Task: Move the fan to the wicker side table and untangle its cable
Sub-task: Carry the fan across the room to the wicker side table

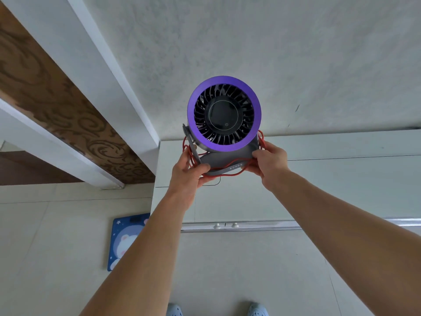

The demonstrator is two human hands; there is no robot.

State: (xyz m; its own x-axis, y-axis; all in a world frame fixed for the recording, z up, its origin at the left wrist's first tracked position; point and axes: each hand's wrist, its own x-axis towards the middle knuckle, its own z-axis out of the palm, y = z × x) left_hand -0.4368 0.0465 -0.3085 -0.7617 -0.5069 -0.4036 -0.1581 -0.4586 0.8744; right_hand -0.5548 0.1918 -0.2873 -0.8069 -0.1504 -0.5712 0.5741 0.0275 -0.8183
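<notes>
**Fan in both hands, wicker table not in view**

Far to your left, a brown panel with a swirling pattern (57,106) runs between pale frames, and lower down a blue square mat with a bear picture (127,240) lies on the pale tiled floor (227,270).

Your left hand (190,172) grips the left side of the fan's grey base, thumb across the top and fingers curled beneath, with loops of the thin red cable (227,173) bunched against the palm. Between your hands sits the small desk fan with a purple ring and black blades (224,114), upright and tilted to face you, held in front of the white cabinet (319,179) that stands against the pale textured wall (273,42). Whether its base rests on the cabinet top or is lifted clear cannot be told from here. The red cable is wound around the base and stand, crossing the front edge and rising behind the right side of the ring.

Your right hand (268,163) pinches the right corner of the base, fingers closed on it and on the cable strand there.

You appear to be in the carrying step: the fan is secured, the cable untouched. The wicker side table is nowhere in sight, so the next move calls for turning to find it while keeping both grips, with the loose loops trapped so none drops and snags. Untangling is best left until the fan stands on the table.
</notes>
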